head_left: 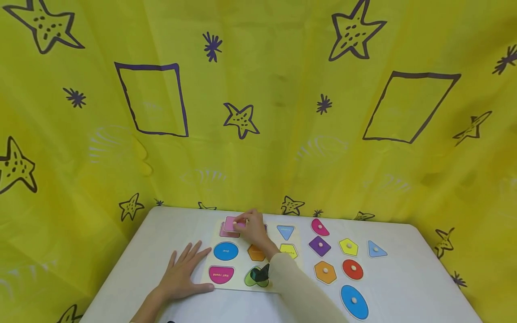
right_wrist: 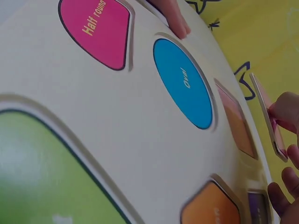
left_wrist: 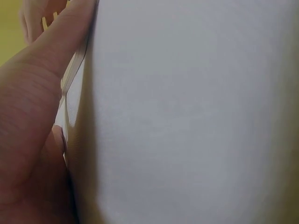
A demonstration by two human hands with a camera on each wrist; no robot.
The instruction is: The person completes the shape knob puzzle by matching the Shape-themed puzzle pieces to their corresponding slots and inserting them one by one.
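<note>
My right hand pinches a pink four-sided puzzle piece by its knob. In the right wrist view the piece is tilted and held apart from the board, near a pink recess. The white puzzle board lies on the table, its printed recesses including a blue oval, a magenta half round and a green shape. My left hand lies with fingers spread by the board's left side, thumb and a fingertip at its edge. The right forearm hides part of the board.
Loose knobbed pieces lie right of the board: a magenta half round, purple diamond, yellow pentagon, blue triangle, orange hexagon, red circle and blue oval. A yellow curtain stands behind the white table.
</note>
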